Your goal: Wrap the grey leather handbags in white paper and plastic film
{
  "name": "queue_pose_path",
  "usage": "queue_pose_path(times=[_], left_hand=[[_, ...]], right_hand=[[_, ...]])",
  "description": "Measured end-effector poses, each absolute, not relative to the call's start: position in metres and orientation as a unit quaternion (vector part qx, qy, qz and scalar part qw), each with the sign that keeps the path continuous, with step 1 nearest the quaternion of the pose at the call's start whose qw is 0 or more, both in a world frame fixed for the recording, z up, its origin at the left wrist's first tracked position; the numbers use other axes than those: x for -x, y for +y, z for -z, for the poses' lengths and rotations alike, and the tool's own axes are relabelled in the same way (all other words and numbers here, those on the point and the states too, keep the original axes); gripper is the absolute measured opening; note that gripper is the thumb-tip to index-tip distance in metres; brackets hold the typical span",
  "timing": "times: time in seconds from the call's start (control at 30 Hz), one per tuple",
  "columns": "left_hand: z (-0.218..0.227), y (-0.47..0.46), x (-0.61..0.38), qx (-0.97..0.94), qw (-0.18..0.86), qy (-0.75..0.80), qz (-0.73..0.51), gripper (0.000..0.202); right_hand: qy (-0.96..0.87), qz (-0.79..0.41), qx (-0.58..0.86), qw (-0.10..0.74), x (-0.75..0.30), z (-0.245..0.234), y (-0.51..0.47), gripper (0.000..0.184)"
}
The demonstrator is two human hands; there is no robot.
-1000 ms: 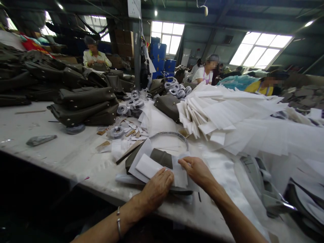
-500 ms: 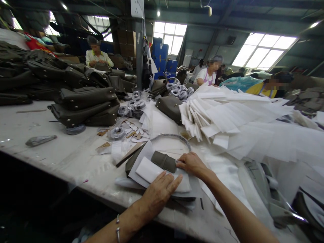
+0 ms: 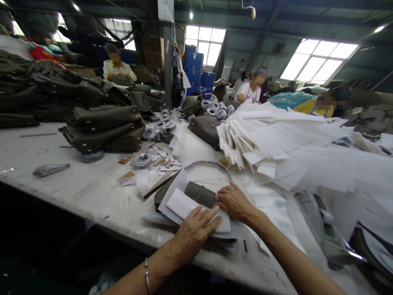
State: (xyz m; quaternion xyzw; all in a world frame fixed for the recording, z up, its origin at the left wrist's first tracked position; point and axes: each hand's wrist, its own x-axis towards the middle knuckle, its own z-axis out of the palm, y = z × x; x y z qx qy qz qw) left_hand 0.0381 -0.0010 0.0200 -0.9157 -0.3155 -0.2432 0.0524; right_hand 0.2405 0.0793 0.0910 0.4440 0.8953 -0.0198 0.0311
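A dark olive leather bag (image 3: 200, 194) lies flat at the table's near edge, partly covered by white wrapping paper (image 3: 187, 205). My left hand (image 3: 195, 230) rests flat on the paper with fingers stretched out, pressing it down. My right hand (image 3: 235, 201) lies on the paper just right of the bag's flap, fingers bent and touching the flap's edge. The bag's curved handle (image 3: 208, 164) arcs behind both hands. A bracelet shows on my left wrist.
A big heap of white paper sheets (image 3: 276, 135) fills the right side. Stacked olive bags (image 3: 104, 129) sit at left, with wrapped handles (image 3: 159, 129) and cardboard scraps (image 3: 156, 159) between. Other people work at the far side. The table edge (image 3: 92, 213) runs below.
My right hand moved from the paper's upper edge down onto the sheet by the flap. My left hand's fingers spread flat. The paper now lies smoother over the bag.
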Motion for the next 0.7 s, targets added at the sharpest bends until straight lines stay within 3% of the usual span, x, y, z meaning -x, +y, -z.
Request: queue_pose_path(times=[0.2, 0.33, 0.5, 0.7], left_hand=[[-0.015, 0.0, -0.037, 0.921, 0.065, -0.297, 0.243, 0.033], [-0.016, -0.001, -0.037, 0.918, 0.036, -0.292, 0.266, 0.033], [-0.014, -0.001, -0.037, 0.917, 0.013, -0.295, 0.268, 0.034], [-0.015, -0.002, -0.04, 0.912, 0.03, -0.32, 0.255, 0.04]], right_hand=[[0.867, 0.095, -0.486, -0.052, -0.252, -0.1, 0.065, 0.024], [0.838, 0.142, -0.505, -0.148, -0.265, -0.114, 0.039, 0.019], [0.843, 0.172, -0.492, -0.136, -0.261, -0.113, 0.007, 0.029], [0.849, 0.096, -0.496, -0.153, -0.24, -0.095, -0.014, 0.019]])
